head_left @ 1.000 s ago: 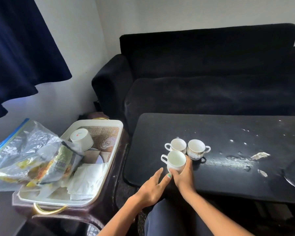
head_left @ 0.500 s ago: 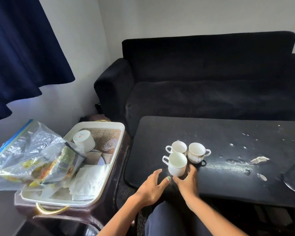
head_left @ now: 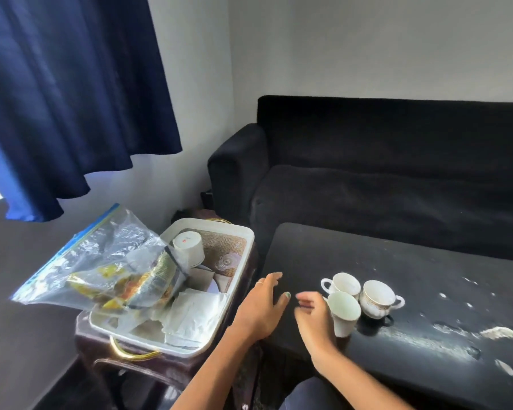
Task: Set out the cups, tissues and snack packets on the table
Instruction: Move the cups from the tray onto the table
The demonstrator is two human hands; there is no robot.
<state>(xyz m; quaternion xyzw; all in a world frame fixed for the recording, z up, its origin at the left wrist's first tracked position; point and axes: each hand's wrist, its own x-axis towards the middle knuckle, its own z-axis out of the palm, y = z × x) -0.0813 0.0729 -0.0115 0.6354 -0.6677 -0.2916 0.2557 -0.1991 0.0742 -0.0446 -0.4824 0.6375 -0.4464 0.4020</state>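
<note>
Hands: we are hovering our left hand point(head_left: 259, 310) and right hand point(head_left: 316, 319), both released, beside three cups point(head_left: 342, 313) on the table point(head_left: 427, 291).

Both bare forearms reach up from the lower edge of the view, roughly side by side. The left hand point(head_left: 259, 309) is spread palm down, its fingers straight and a little apart, pointing up and to the right; a thin ring sits on one finger and a pale green nail shows on the thumb. The right hand point(head_left: 316, 316) is turned with its back toward the camera, wrist bent, fingers loosely curled toward the left and holding nothing. The two hands are close together but not touching.
</note>
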